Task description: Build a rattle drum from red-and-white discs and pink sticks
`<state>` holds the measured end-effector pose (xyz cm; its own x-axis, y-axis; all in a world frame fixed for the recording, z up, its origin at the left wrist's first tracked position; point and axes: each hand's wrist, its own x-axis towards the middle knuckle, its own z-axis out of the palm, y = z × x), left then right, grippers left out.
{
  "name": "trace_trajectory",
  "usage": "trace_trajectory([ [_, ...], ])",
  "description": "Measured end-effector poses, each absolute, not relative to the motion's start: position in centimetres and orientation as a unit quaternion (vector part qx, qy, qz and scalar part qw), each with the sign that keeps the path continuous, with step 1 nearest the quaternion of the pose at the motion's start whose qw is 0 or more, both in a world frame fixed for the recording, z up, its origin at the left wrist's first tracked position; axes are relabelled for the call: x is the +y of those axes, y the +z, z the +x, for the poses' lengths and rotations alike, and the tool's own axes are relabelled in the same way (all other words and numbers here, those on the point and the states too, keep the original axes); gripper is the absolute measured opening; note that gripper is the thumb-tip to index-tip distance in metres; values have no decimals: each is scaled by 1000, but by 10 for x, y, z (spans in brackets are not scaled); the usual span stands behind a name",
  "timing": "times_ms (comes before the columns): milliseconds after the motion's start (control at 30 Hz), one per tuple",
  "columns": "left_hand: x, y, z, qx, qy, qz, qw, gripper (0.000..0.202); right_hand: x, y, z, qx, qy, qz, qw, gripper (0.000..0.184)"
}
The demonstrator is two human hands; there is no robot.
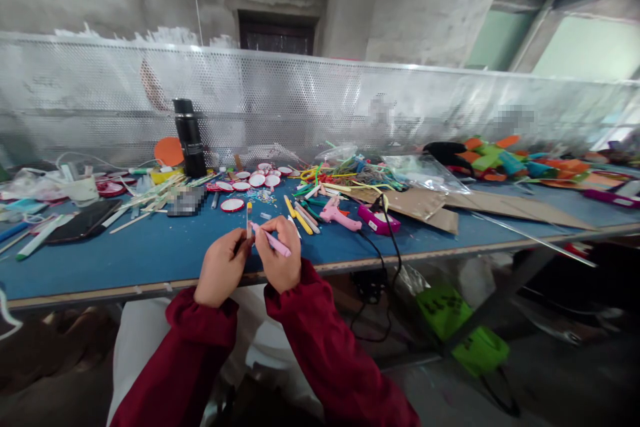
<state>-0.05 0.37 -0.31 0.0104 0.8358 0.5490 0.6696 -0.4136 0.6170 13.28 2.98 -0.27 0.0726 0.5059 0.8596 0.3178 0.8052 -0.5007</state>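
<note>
Two hands are meeting just over the near edge of the blue tabletop (150, 253), both in dark red sleeves. The right hand (279, 253) is closing around a pink pen (273, 241), whose tip is pointing left towards a thin stick (249, 220). The left hand (220, 267) is pinching that stick upright, with its yellow end showing above the fingers. Its lower part is hiding inside the grip, and I cannot tell whether pen and stick are touching.

Just beyond the hands, a pink glue gun (339, 215) is lying beside a magenta box (379, 219), and a black cable (390, 247) is trailing from there over the edge. Further back, red-rimmed white discs (250, 181) are lying near a black flask (189, 138). The small bits scattered around them are too fine to make out. Cardboard sheets (450, 203) are spreading to the right. A dark flat slab (83, 221), perhaps a phone, is lying to the left. A perforated screen (320, 107) is blurring whatever stands behind it. Under the tabletop, a green object (460, 330) is showing only in part.
</note>
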Motion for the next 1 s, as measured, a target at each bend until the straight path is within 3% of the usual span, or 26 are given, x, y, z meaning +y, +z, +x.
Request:
trace_trajectory([
  [1000, 5, -4, -1, 539, 453, 704, 89, 26, 29, -4, 132, -673, 70, -317, 664, 15],
])
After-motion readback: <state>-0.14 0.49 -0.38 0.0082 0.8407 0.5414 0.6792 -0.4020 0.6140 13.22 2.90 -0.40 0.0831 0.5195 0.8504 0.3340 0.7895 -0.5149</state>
